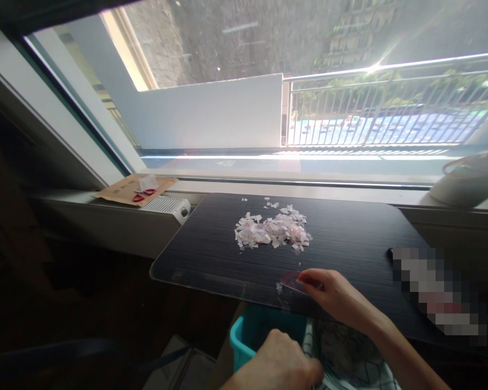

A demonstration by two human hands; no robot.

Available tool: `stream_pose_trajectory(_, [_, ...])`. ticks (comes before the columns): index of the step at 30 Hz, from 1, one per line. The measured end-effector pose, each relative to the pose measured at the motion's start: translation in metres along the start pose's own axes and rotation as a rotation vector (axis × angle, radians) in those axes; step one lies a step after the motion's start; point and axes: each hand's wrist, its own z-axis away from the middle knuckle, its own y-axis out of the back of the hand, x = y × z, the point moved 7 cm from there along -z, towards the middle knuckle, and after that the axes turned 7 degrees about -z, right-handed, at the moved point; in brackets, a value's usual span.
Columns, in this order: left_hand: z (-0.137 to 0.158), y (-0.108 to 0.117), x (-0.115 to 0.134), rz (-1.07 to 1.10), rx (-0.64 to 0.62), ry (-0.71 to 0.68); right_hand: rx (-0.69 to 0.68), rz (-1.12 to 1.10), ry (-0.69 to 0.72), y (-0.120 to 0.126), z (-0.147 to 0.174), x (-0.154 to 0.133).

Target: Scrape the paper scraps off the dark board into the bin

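My right hand is over the front edge of the dark table, its thumb and fingers pinched on a flat, translucent pinkish piece that lies low against the tabletop. Small clear scraps are just left of that piece. Below the edge, my left hand is closed in a fist in front of a teal bin; its fingertips are hidden, so what they grip does not show. A loose pile of small cut paper bits in white and pale pink is farther back on the table.
Red-handled scissors rest on a brown envelope upon the left sill, beside a white radiator. A pixelated object occupies the table's right side. Checkered cloth lies right of the bin. A large window spans the back.
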Motion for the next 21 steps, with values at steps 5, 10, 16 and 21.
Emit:
stream_pose_trajectory(5, [0.0,-0.002,0.0,0.01,-0.028,0.01,-0.132,-0.081,0.036,-0.015,0.007,-0.01])
stream_pose_trajectory(10, [0.0,-0.003,0.0,-0.008,0.03,-0.001,-0.049,-0.046,0.003,-0.007,0.005,-0.006])
stream_pose_trajectory(16, [0.003,-0.001,0.0,-0.008,-0.015,0.007,-0.156,-0.059,0.03,-0.017,0.012,-0.012])
stream_pose_trajectory(21, [0.006,0.001,-0.002,0.022,-0.007,0.021,-0.106,-0.062,-0.017,-0.009,0.023,0.003])
